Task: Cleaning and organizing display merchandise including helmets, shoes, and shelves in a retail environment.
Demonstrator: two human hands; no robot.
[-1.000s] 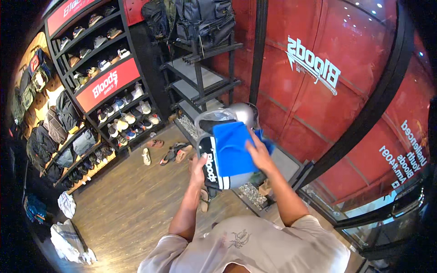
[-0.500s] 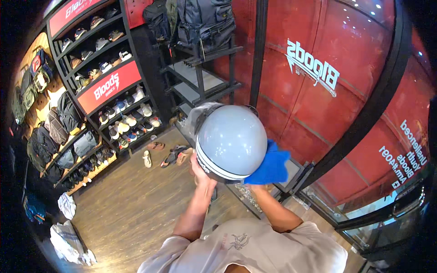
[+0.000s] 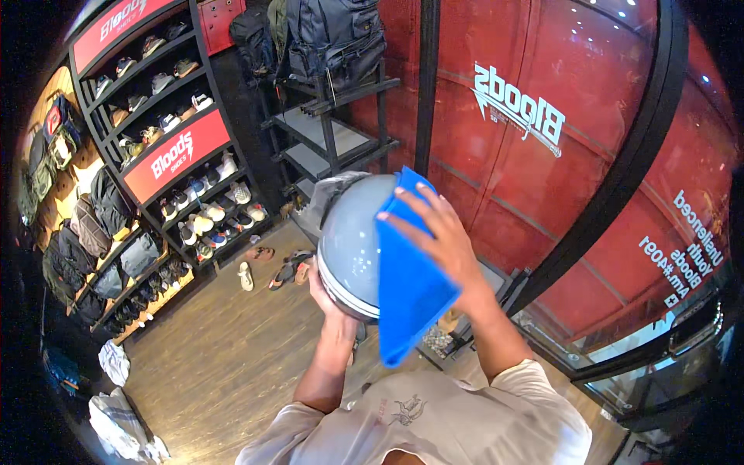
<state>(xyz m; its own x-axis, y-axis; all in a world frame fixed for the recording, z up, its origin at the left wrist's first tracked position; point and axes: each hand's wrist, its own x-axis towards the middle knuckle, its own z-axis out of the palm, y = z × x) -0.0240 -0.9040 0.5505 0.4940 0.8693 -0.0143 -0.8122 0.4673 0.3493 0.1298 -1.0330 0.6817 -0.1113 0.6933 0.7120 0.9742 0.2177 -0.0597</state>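
Note:
A glossy grey helmet (image 3: 350,244) with a striped lower rim is held up in front of me. My left hand (image 3: 324,298) grips it from below, mostly hidden behind the shell. My right hand (image 3: 434,232) lies flat on a folded blue cloth (image 3: 407,291), pressing it against the helmet's right side. The cloth hangs down past the rim. A clear plastic wrap (image 3: 329,194) shows behind the helmet's top.
A black metal rack (image 3: 333,132) with backpacks stands straight ahead. Shoe shelves (image 3: 178,163) with red signs line the left wall, bags hanging beside them. Sandals (image 3: 271,267) lie on the wooden floor. A red panelled wall (image 3: 542,178) and a glass pane fill the right.
The helmet has turned, its dome now facing me instead of its open underside. My right hand has brought the blue cloth from behind the helmet onto its right side.

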